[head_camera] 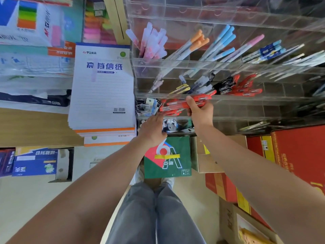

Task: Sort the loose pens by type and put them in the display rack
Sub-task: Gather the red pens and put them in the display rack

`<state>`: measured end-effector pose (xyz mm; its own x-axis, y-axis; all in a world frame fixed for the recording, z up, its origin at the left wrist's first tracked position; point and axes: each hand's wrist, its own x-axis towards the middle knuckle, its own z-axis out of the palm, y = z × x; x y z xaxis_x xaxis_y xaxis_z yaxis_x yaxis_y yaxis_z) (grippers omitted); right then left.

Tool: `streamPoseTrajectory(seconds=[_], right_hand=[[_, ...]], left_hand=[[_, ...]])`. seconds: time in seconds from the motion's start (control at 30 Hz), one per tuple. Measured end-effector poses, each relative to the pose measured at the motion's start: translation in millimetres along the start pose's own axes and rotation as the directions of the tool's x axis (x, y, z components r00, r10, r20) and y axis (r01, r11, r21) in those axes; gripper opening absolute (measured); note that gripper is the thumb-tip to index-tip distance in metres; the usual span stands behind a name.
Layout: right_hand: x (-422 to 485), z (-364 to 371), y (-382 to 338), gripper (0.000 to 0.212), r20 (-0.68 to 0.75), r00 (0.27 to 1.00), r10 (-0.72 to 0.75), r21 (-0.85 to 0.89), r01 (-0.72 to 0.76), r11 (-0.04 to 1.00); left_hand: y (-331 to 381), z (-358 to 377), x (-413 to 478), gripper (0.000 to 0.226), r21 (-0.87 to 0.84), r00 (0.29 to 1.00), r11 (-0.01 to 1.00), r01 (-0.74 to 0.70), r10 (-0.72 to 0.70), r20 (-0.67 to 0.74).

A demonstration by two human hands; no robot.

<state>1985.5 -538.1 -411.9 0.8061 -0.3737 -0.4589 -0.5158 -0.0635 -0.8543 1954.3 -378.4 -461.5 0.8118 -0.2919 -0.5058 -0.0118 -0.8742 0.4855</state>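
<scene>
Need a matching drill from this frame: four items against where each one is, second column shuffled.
1. red pen bundle
2. orange-capped pens
3. writing pad stack
4. green box

A. beside the left wall of the display rack
B. gripped in the right hand
C. leaning in an upper rack compartment
D. low down, near the person's feet

Pairs: 1-B, 2-C, 3-A, 4-D
</scene>
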Motion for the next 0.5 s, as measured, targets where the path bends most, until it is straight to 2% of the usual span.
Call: streamPoseTrajectory(seconds=[0.13, 0.4, 0.5], right_hand=[[4.9, 10.4, 8.1, 0.016, 0.004, 0.998, -0.064, 0.007, 0.064, 0.998], [10.5, 13.0, 14.5, 0.027, 0.061, 0.981, -0.187, -0.2, 0.195, 0.96], [11.6, 3.7, 11.5, 0.024, 0.048, 0.986, -0.161, -0.165, 0.167, 0.972]], left_hand=[[-5.9, 2.4, 0.4, 0.064, 0.004, 0.995, 0.999, -0.039, 0.039, -0.094], [-10.6, 3.9, 2.5, 0.046, -0.057, 0.983, 0.996, -0.074, 0.064, -0.17], [-11.3, 4.8, 1.8, 0.045, -0.038, 0.983, 0.996, -0.082, 0.075, -0.169]])
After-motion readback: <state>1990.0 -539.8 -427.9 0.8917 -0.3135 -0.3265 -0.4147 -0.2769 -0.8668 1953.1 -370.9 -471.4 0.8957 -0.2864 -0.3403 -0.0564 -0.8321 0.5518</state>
